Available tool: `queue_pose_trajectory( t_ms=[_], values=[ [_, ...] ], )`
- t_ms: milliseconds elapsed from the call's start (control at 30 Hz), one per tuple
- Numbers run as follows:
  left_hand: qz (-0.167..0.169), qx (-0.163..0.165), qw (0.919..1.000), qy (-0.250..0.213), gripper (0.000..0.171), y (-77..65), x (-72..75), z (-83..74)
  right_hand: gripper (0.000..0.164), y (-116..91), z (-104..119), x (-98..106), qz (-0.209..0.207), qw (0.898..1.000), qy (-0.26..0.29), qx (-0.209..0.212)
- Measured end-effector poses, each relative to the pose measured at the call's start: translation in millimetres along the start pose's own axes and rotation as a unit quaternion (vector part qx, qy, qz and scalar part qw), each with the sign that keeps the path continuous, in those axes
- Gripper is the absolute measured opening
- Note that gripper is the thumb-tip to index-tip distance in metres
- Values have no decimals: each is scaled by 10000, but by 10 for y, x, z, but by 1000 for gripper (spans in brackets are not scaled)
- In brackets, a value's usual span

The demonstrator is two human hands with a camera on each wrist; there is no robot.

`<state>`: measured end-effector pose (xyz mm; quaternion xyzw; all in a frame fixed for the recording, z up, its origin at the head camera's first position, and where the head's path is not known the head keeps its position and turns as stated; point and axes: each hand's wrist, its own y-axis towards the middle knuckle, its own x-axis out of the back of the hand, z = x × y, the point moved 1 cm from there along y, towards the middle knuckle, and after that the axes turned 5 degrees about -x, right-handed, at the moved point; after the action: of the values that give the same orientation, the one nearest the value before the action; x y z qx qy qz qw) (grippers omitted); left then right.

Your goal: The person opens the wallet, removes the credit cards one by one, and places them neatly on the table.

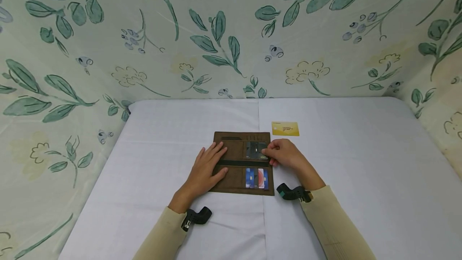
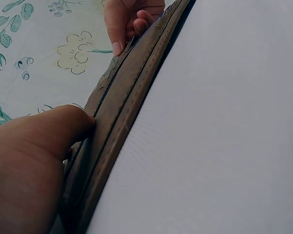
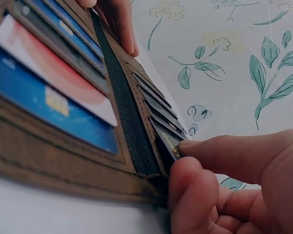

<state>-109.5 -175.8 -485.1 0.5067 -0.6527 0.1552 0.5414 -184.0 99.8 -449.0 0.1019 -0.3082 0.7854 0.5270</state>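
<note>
A brown wallet (image 1: 234, 178) lies spread flat on the white table. My left hand (image 1: 203, 171) rests on its left side with straight, spread fingers, thumb on the lower half. At the upper right pocket, my right hand (image 1: 287, 156) pinches the outer edge of a dark card (image 1: 254, 150) between thumb and curled fingers. In the right wrist view the thumb presses on that dark card (image 3: 167, 141), close to other dark cards in slots. The lower half holds several cards, among them a blue card (image 3: 19, 100) and a red-and-white card (image 3: 53, 68).
A yellow card (image 1: 285, 128) lies on the white tablecloth (image 1: 343, 139) just beyond the wallet's upper right corner. Floral fabric (image 1: 162, 59) rises behind the table and along its sides. Each wrist wears a black camera, the left camera (image 1: 199, 215) beside the sleeve.
</note>
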Motion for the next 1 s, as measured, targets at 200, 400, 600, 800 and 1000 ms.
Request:
queue_pose_trajectory(
  t_ms=[200, 400, 600, 800, 1000],
  values=[
    [-5, 10, 10000, 3, 60, 1, -2, 2, 23, 0, -6, 12, 18, 10000, -12, -25],
    [-15, 4, 10000, -8, 60, -1, -3, 7, 25, -10, -2, 5, -10, 9999, 114, -37],
    [-34, -22, 10000, -29, 60, -4, -2, 7, 23, -17, -1, -10, -52, 9999, 129, -26],
    [-20, -19, 10000, -34, 60, -3, -4, 6, 24, -10, -10, 7, -17, 10000, -23, -14],
    [9, 16, 10000, -58, 60, 1, -3, 7, 24, -2, -13, 17, 37, 10000, -70, -2]
  ],
)
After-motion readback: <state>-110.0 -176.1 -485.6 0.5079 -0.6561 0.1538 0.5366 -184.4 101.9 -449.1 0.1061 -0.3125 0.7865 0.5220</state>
